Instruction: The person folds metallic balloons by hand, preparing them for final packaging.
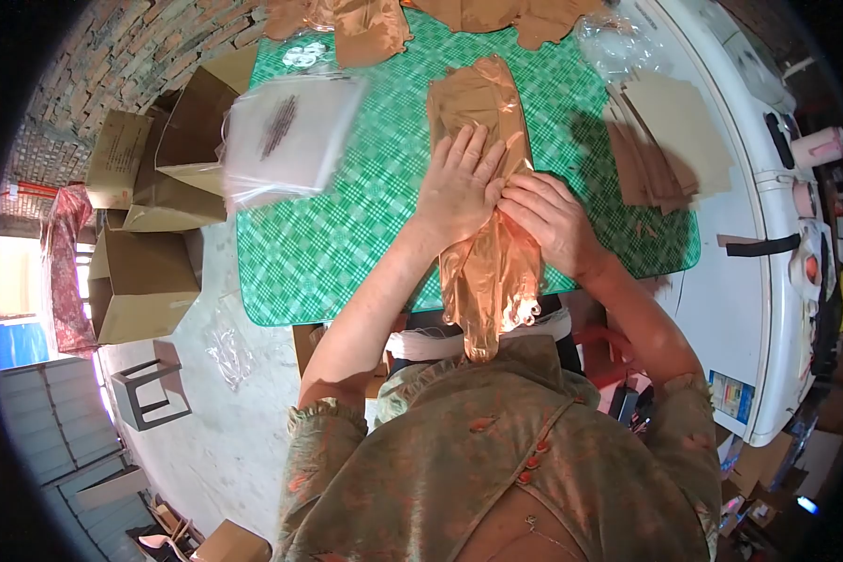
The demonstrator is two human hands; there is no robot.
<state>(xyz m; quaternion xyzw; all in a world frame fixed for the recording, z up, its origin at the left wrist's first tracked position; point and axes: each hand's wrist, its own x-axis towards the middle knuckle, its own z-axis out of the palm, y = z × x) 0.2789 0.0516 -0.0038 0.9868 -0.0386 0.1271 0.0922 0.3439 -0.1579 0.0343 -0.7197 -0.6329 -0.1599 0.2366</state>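
Note:
A long piece of shiny copper-coloured foil (482, 272), folded into a narrow strip, lies on the green checked tabletop (375, 206). Its rounded lower end hangs over the near edge towards my body. My left hand (459, 183) rests flat on the foil's middle, palm down and fingers apart. Beside it, my right hand (551, 220) has its fingers bent together at the foil's right edge, close to my left thumb. Some of the right fingertips are hidden against the foil. More copper-coloured foil pieces (370, 33) lie at the table's far side.
A stack of clear plastic bags (286, 136) sits at the table's left. Brown card sheets (670, 140) lie at the right, below crumpled clear plastic (618, 47). Open cardboard boxes (145, 281) stand left of the table, near a small stool (152, 384). A white appliance (721, 215) borders the right.

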